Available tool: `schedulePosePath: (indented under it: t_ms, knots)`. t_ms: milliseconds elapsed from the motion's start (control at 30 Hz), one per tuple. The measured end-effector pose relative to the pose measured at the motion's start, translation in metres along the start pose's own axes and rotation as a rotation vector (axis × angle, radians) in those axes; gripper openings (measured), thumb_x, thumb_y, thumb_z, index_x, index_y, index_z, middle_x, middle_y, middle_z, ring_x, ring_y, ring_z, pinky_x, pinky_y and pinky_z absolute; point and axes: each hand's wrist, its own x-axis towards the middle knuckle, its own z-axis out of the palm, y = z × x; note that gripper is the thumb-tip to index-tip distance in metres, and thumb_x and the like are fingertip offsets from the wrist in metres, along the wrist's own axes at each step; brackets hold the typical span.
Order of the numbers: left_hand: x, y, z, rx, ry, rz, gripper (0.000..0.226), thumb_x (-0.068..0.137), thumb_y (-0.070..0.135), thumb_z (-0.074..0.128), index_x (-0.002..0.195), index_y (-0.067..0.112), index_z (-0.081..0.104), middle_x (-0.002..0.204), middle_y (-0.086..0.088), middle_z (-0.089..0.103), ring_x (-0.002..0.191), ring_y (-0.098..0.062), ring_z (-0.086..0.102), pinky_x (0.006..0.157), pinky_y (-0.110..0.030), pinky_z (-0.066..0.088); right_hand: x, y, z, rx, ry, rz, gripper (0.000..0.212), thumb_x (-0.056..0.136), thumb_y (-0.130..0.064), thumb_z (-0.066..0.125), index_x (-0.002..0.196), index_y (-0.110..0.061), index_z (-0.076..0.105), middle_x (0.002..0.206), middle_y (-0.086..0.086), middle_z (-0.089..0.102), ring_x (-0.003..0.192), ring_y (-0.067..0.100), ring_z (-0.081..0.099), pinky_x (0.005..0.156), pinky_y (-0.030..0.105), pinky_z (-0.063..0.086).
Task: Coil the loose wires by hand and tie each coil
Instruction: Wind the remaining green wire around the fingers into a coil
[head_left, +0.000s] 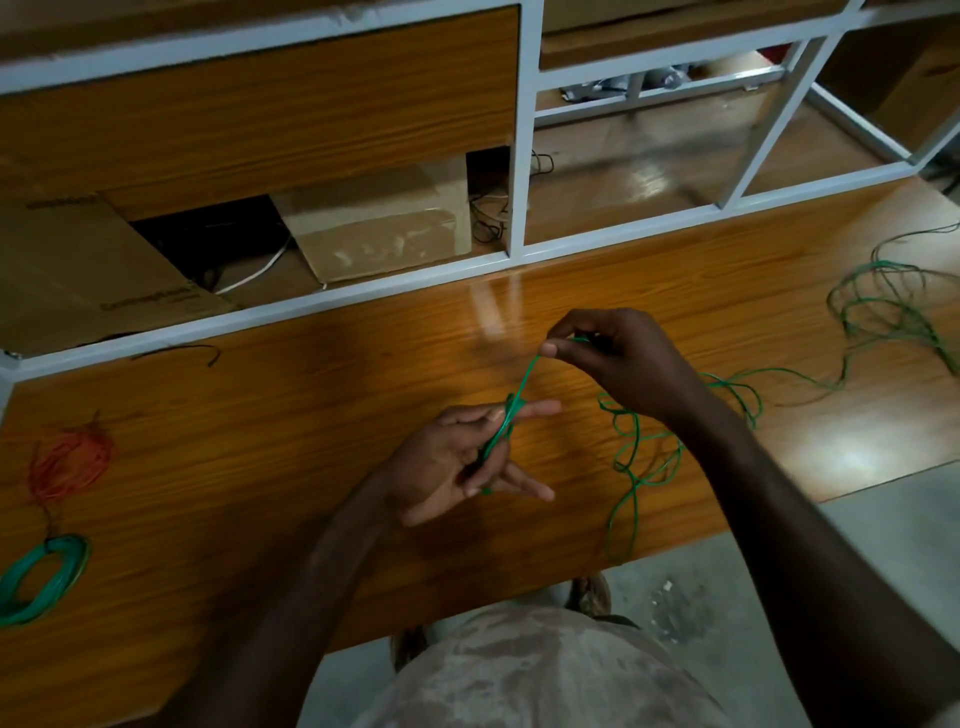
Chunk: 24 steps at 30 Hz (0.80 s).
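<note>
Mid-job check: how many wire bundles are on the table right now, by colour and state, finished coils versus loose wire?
Green coil, finished: 1
Orange coil, finished: 1
Green wire, loose, one end being wound between left hand and right hand: 1
Short dark wire by the table's far edge: 1
Total: 4

I can't tell how the green wire (519, 389) sits in my left hand (457, 462): the windings between the fingers blur together. My right hand (608, 358) hides the wire's end behind the thumb. The loose tangle (883, 306) runs off the right edge, the green coil (41, 577) is cut by the left edge. The print on the carton (78, 265) is too blurred to read.
</note>
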Motion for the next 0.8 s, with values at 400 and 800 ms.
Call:
schedulePosePath:
  t_ms: [400,800]
  knots:
    - [-0.003,0.034,0.016,-0.468,-0.055,0.362,0.057,0.114,0.034,0.017,0.167,0.014,0.029,0.053,-0.006,0.055,0.114,-0.037,0.074,0.117,-0.080,0.024,-0.017,0.010,0.044,0.311,-0.085,0.064,0.020,0.111,-0.017,0.057,0.120,-0.009,0.074,0.082,-0.010,0.074,0.067,-0.001,0.059,0.061,0.024,0.048]
    - [0.019,0.050,0.021,-0.288,0.223,0.389,0.053,0.117,0.033,0.017,0.167,0.018,0.029,0.061,-0.004,0.058,0.137,-0.043,0.059,0.118,-0.076,0.029,-0.066,-0.023,0.056,0.489,-0.550,0.157,0.034,0.113,-0.023,0.053,0.143,-0.027,0.068,0.066,0.009,0.042,0.058,0.019,0.036,0.050,0.027,0.034]
